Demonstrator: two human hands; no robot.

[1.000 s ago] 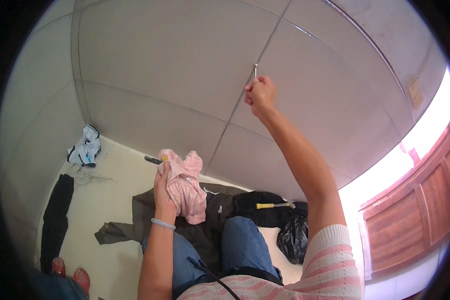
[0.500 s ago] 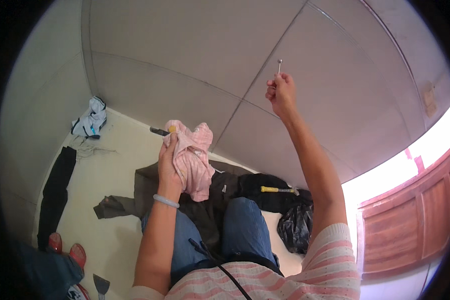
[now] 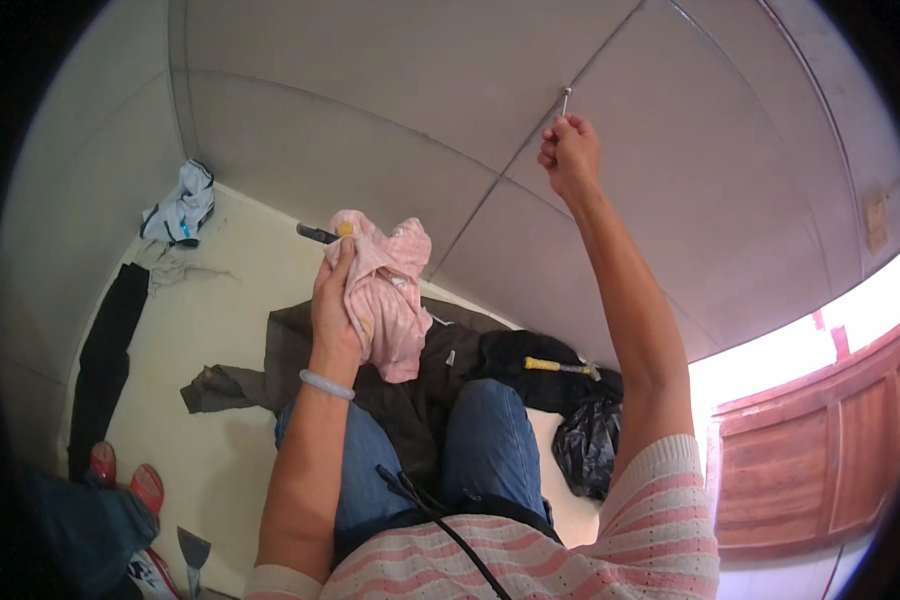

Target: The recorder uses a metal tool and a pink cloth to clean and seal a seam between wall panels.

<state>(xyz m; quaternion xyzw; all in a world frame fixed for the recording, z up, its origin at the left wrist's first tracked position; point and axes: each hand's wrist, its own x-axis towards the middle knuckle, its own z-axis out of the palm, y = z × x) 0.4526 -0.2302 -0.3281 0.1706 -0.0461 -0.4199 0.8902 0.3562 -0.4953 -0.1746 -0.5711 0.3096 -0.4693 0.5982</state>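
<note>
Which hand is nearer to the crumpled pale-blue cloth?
Left. The left hand is to the right of that cloth; the right hand is farther right, before the grey wall.

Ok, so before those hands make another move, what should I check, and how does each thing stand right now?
1. Metal tool gripped by the right hand: ok, its knobbed end sticks out beyond the hand.
2. Tool's end lined up with the wall seam: ok, at least as this view shows it.
3. Tool's end touching the wall: cannot tell.
4. Pink cloth held by the left hand: ok.
5. Dark object beside the cloth fully covered: not ok, one end juts out.
6. Hammer put away: not ok, it lies on black cloth.
</note>
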